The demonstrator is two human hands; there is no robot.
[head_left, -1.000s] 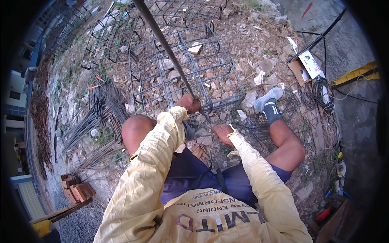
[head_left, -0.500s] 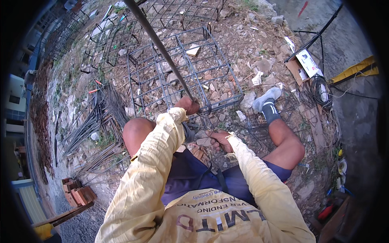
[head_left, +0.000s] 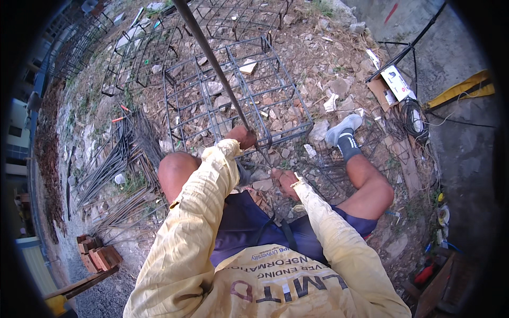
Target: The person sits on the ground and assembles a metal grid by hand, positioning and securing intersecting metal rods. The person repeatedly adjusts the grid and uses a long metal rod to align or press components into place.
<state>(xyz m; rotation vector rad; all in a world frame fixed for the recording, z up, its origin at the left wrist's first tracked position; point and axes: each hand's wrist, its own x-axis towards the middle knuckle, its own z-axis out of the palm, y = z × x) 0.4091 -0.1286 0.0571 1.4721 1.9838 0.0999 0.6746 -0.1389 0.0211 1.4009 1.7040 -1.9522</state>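
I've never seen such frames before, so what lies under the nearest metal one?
Beneath the metal frame, broken stones and a pale angular piece show through the gaps. Anything directly behind the metal itself, the slanting pole or the left hand is hidden.

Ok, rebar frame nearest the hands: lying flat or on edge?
Flat: the rebar frame lies broadside up on the rubble, which shows through its grid.

Bright outdoor daylight, mostly diffuse; pale highlights on yellow sleeves [head_left: 183, 209], white box panel [head_left: 396, 83]. Heavy fisheye bending, corners black. Buildings [head_left: 21, 130] at left rim dim, soft.
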